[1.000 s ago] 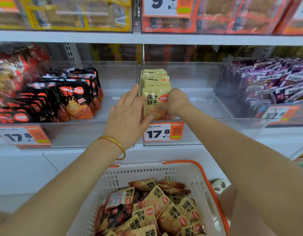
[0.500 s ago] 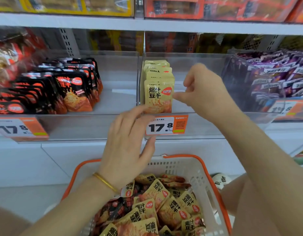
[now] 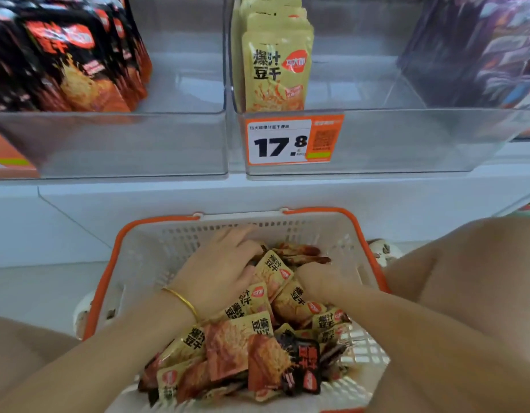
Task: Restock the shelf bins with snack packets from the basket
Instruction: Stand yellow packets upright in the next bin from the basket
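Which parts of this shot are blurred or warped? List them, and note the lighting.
Head view: the black packets at left and the purple packets at right smear with blur; the yellow packets and price tag in the middle read sharp; the shelf edge bows slightly from the wide lens; light is soft and even, with faint sheen on the clear bin front.

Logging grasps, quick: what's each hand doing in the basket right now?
Left hand: on the snack packets, fingertips hidden; cannot tell.
Right hand: fingers buried among them; cannot tell.
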{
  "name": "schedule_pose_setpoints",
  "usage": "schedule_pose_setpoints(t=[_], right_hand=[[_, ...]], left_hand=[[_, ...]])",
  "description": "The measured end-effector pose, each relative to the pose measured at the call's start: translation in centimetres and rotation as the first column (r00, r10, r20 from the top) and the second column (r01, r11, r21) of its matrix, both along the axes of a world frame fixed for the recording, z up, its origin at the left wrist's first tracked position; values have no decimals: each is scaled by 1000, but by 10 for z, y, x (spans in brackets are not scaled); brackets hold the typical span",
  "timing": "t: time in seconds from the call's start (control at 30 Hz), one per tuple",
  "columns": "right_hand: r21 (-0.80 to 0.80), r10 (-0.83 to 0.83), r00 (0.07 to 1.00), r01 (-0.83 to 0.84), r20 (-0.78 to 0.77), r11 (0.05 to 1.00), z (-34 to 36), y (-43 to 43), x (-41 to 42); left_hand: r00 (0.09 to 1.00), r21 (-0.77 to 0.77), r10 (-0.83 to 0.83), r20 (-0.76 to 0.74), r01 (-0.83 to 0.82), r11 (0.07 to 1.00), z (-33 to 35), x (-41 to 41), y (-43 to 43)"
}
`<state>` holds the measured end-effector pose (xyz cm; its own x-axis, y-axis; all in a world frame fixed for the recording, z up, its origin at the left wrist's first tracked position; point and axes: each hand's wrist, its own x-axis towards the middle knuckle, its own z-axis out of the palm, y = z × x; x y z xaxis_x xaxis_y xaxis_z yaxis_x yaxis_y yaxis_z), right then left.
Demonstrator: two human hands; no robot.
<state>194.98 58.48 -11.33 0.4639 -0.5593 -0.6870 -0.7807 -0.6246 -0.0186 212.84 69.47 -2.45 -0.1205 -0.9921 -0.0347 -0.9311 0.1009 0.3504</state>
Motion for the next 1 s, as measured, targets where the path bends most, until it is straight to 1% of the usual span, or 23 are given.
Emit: schedule_pose_setpoints(t=[0.03, 0.07, 0.13, 0.2, 0.27, 0.33, 0.4, 0.43, 0.5, 0.53, 0.57, 0.6, 0.63, 0.67, 0.73, 0.77, 0.8, 0.83, 0.87, 0.9, 0.93, 0.97, 1.0], right_hand=[[3, -1, 1000, 1, 26, 1000, -3, 1, 4], [12, 38, 999, -38, 39, 999, 1, 0, 9], [45, 177, 983, -179, 43, 983, 17, -4, 20], [5, 303, 948, -305, 98, 952, 47, -9, 29], [-53, 352, 905, -349, 239, 935, 82, -12, 28], [-76, 328, 838, -328, 437, 942, 108, -12, 18], [-11, 186, 751, -232, 633, 973, 129, -8, 8], [41, 79, 697, -154, 713, 987, 137, -4, 5], [181, -167, 544, 27, 823, 983, 146, 1, -1], [296, -308, 455, 99, 836, 950, 149, 3, -5], [424, -444, 387, 142, 808, 894, 154, 5, -9], [535, -551, 343, 151, 761, 831, 159, 8, -12], [601, -611, 323, 142, 723, 786, 164, 9, -13], [622, -631, 296, 136, 717, 771, 174, 10, -14], [621, -633, 217, 127, 743, 773, 198, 5, -11], [617, -628, 173, 118, 759, 778, 213, -1, -10], [606, -616, 126, 116, 777, 787, 230, -9, -8], [587, -598, 74, 128, 798, 799, 246, -17, -6], [557, -568, 19, 166, 823, 814, 263, -28, -4], [526, -532, -33, 212, 846, 824, 280, -37, -1], [490, -489, -72, 258, 869, 833, 293, -47, 2], [455, -449, -91, 294, 889, 841, 303, -56, 5], [406, -406, -74, 329, 911, 852, 309, -65, 10]], left_hand=[[1000, 11, 4, 5, -4, 1000, -1, 1, 0], [1000, 19, 7, 10, -7, 1000, -1, 1, -1], [1000, 17, 15, -6, -14, 1000, -3, 1, -4], [999, 27, 12, -32, -11, 1000, -5, -1, -7], [997, 75, 12, -80, -6, 997, -5, -2, -10], [990, 110, -20, -140, 35, 993, -2, -6, -12], [970, 90, 1, -244, 22, 996, 5, -10, -11], [952, 77, 26, -304, -3, 997, 10, -11, -11], [889, 77, 119, -441, -95, 992, 22, -13, -11], [847, 71, 158, -507, -142, 987, 29, -14, -12], [801, 53, 176, -572, -178, 983, 38, -15, -12], [750, 45, 193, -632, -213, 976, 50, -16, -13], [713, 26, 188, -676, -231, 973, 62, -17, -14], [693, 4, 170, -701, -235, 972, 74, -18, -17], [665, -78, 115, -738, -253, 964, 100, -21, -23], [651, -138, 99, -753, -303, 943, 113, -22, -28], [660, -223, 90, -746, -374, 900, 124, -20, -34], [706, -335, 86, -703, -435, 835, 134, -16, -41], [779, -455, 100, -619, -459, 763, 143, -11, -48], [851, -551, 132, -508, -439, 710, 150, -6, -54], [909, -613, 165, -384, -384, 691, 155, 0, -61], [940, -627, 204, -275, -336, 703, 155, 7, -67], [952, -609, 239, -193, -307, 731, 155, 11, -72]])
